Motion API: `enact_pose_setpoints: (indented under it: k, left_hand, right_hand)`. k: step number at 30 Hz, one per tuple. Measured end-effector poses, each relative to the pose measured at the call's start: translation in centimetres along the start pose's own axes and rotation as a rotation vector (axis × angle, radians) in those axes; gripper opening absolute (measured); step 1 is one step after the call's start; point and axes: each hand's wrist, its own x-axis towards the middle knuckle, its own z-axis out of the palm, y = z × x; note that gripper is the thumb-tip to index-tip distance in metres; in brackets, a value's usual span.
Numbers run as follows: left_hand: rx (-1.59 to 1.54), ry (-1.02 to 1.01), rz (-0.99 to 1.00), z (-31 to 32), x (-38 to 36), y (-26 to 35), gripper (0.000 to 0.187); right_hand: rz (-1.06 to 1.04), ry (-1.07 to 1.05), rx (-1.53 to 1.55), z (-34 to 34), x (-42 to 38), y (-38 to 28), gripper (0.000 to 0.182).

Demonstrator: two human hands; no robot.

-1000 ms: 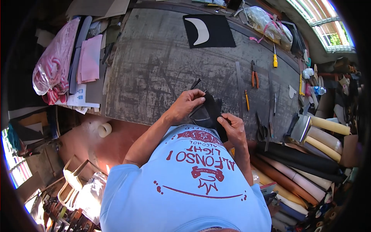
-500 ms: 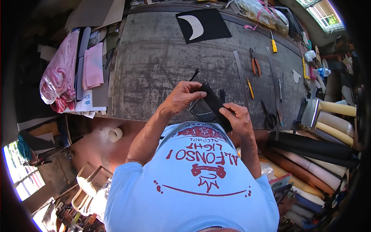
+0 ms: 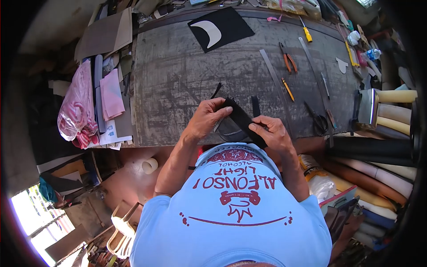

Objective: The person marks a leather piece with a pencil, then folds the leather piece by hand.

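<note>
My left hand pinches the upper end of a black fabric strip between thumb and fingers. Lower down, my right hand grips the same strip near its other end. The strip slants between the hands, just in front of my shirt at the table edge. Behind it, partly hidden, is a dark piece with a curved, light-stitched edge; I cannot make out its kind. A thin black strap end sticks up beyond my left hand. A short black band shows above my right hand.
On the worn table lie a white crescent on a black sheet, metal rulers, orange-handled pliers, a yellow pencil, scissors and a yellow screwdriver. Material rolls stand right; a pink plastic-wrapped bundle lies left.
The head view has shifted and turned slightly. The black strip now shows more of its flat face between my hands. Both hands keep their hold on it.
</note>
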Motion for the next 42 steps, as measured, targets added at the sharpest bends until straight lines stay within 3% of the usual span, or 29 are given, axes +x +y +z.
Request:
enact_pose_setpoints:
  k: [4, 7, 25, 31, 34, 37, 42]
  left_hand:
    - [0.012, 0.04, 0.029, -0.3, 0.0, 0.6, 0.016]
    - [0.05, 0.056, 0.077, -0.7, 0.0, 1.8, 0.017]
    - [0.006, 0.06, 0.108, -1.8, 2.5, 1.7, 0.024]
    - [-0.066, 0.089, 0.067, -1.9, 2.7, 1.4, 0.024]
    - [-0.039, 0.149, 0.143, -1.3, 3.1, 0.6, 0.027]
    - [0.132, 0.236, 0.267, -0.8, 3.4, 0.4, 0.028]
    - [0.175, 0.231, 0.218, -1.2, 3.6, 0.3, 0.027]
  right_hand:
    - [-0.12, -0.074, 0.006, -0.7, 0.0, -0.5, 0.029]
    - [-0.09, -0.089, 0.05, -1.2, 0.2, -0.1, 0.034]
    - [-0.04, 0.004, 0.151, -0.7, 2.1, 1.6, 0.023]
    - [0.016, 0.027, 0.198, 0.2, 2.0, 1.0, 0.023]
    - [0.109, 0.051, 0.292, 0.7, 1.6, 0.9, 0.022]
    - [0.047, 0.068, 0.288, 1.3, 1.8, 1.7, 0.021]
    - [-0.077, 0.152, 0.062, 2.2, 2.8, 0.6, 0.029]
